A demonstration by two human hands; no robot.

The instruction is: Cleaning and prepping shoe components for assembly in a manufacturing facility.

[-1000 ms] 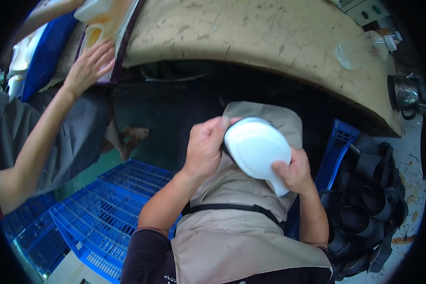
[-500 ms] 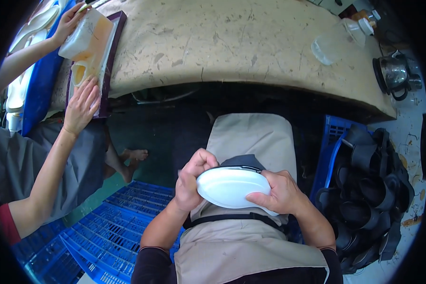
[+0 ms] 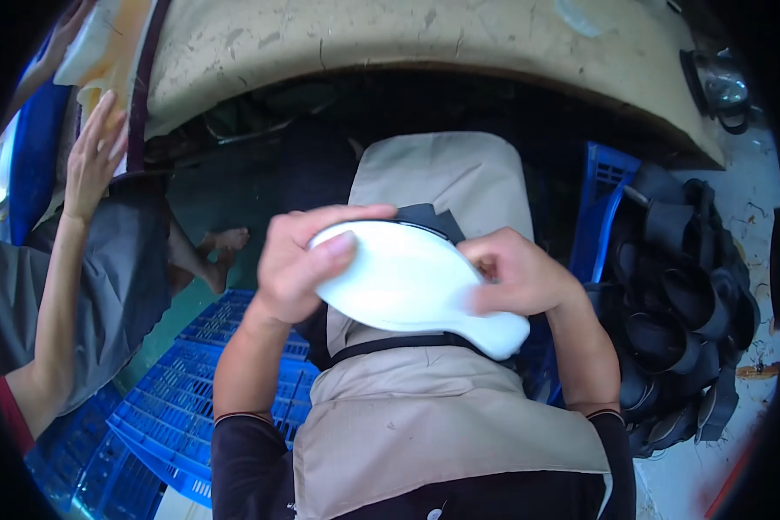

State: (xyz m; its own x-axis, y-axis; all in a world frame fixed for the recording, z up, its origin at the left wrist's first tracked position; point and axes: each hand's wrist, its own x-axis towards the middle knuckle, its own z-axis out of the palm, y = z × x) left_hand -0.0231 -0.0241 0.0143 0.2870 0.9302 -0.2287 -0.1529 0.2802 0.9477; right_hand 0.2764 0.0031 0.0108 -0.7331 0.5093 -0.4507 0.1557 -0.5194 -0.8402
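A white shoe last is held over my lap, its smooth, flat sole side facing up and its narrow heel end pointing to the lower right. A black strap-like upper shows along its far edge; the rest of it is hidden beneath. My left hand grips the broad toe end, thumb on top and fingers along the far edge. At the other side my right hand is closed at the edge near the heel, its fingers curled and its thumb blurred over the white surface.
A blue crate at right stands beside a heap of black uppers. Blue crates lie at lower left. Beyond my knees is a worn table with a glass pot. A co-worker's hand touches a glue-stained tray at left.
The last has turned, showing more of its sole and its heel end. My left thumb has moved onto the top. The view has shifted, so the table sits higher in it.
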